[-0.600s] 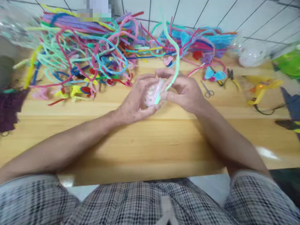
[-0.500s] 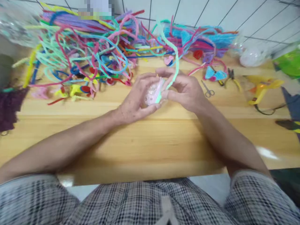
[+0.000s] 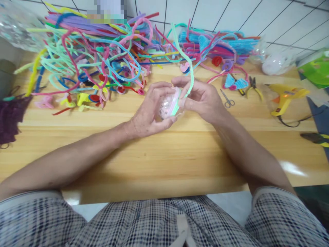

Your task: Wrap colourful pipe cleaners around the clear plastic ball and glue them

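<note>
My left hand (image 3: 151,111) wraps round a clear plastic ball (image 3: 163,107) with whitish bits showing inside. Around the ball's middle runs a pale pink band (image 3: 172,103), and a mint-green pipe cleaner (image 3: 175,109) lies alongside it. The thumb and fingers of my right hand (image 3: 199,97) pinch that pipe cleaner close to the ball. Its loose end curves up and away over the pile behind. The ball's far right side is partly hidden by my right fingers.
Tangled pipe cleaners (image 3: 69,63) spread across the back left, with blue bundles (image 3: 231,44) at the back right. Small scissors (image 3: 227,99), yellow-handled pliers (image 3: 254,90) and a yellow glue gun (image 3: 285,97) lie to the right. Another clear ball (image 3: 273,65) sits behind them.
The green pipe cleaner has shifted a little along the pink band, and its free end has swung slightly left. Both hands keep their hold in nearly the same place.
</note>
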Tool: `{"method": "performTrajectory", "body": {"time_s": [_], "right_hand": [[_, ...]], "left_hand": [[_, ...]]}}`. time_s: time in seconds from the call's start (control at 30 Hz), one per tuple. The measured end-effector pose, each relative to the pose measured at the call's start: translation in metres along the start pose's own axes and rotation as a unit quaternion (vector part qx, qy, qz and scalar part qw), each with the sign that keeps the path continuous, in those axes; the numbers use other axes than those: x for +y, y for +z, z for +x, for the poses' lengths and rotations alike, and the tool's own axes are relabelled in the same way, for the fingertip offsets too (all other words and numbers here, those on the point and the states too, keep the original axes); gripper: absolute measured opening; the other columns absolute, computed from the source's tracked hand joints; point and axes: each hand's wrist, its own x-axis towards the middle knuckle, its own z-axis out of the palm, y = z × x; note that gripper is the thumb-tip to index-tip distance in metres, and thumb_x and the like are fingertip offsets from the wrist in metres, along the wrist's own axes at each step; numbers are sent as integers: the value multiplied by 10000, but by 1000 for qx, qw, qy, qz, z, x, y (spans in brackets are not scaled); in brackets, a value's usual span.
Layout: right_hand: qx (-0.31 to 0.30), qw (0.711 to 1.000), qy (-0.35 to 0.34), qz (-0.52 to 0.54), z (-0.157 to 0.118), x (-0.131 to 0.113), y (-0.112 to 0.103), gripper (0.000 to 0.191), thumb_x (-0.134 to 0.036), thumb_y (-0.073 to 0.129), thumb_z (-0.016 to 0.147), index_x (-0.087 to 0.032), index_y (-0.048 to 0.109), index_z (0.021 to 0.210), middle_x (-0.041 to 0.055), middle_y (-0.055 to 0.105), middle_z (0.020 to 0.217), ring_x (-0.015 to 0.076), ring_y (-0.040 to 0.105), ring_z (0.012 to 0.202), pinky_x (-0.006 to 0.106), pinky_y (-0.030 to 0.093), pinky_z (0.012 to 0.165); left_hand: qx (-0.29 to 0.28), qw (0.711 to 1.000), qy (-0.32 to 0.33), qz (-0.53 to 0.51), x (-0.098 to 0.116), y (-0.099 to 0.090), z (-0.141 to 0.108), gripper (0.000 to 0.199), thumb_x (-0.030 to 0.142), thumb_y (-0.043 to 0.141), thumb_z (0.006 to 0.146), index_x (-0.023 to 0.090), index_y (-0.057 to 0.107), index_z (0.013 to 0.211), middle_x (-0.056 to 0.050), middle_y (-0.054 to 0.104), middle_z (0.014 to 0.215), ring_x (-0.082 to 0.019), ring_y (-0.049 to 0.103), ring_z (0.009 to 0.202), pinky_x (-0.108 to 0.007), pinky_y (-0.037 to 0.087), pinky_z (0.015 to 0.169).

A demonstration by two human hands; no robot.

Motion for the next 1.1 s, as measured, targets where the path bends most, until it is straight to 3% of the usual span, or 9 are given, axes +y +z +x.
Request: {"method": "performTrajectory", "body": {"time_s": [0.27, 0.5, 0.63, 0.83, 1.1], "right_hand": [[-7, 999, -23, -31, 0, 4, 3, 255, -505, 1040, 834, -372, 884, 986, -2, 821, 1436, 346, 729, 1454, 574, 564, 1347], [-8, 999, 41, 34, 0, -4, 2, 410, -648, 1049, 797, -318, 873, 966, 25, 838, 1362, 307, 783, 1307, 520, 657, 1216], [-1, 995, 68, 72, 0, -4, 5, 424, -633, 1076, 754, -323, 861, 945, 16, 845, 1328, 277, 790, 1230, 458, 696, 1100], [19, 995, 76, 67, -1, 0, 7, 398, -602, 1080, 741, -342, 853, 940, -2, 821, 1413, 276, 756, 1322, 437, 663, 1160], [14, 997, 42, 65, 0, 3, 6, 365, -547, 1096, 743, -337, 861, 927, 16, 843, 1347, 288, 769, 1294, 480, 625, 1215]], "left_hand": [[27, 999, -25, 10, 7, 0, 2, 520, 650, 718, 1121, 370, 540, 1521, -141, 684, 1467, -364, 669, 1438, -696, 613, 1230], [40, 999, -11, 9, 8, 3, 0, 472, 601, 665, 1149, 379, 517, 1538, -146, 663, 1467, -360, 658, 1437, -673, 622, 1219], [39, 999, 1, 10, 8, 3, 1, 479, 567, 681, 1145, 381, 505, 1550, -140, 673, 1456, -356, 664, 1422, -670, 620, 1213], [35, 999, 5, -6, 4, 6, -1, 517, 610, 711, 1123, 351, 531, 1533, -150, 657, 1491, -375, 664, 1440, -658, 584, 1254], [31, 1000, 3, 4, 8, 6, -1, 501, 618, 658, 1139, 394, 519, 1564, -150, 666, 1494, -388, 657, 1445, -720, 602, 1238]]}}
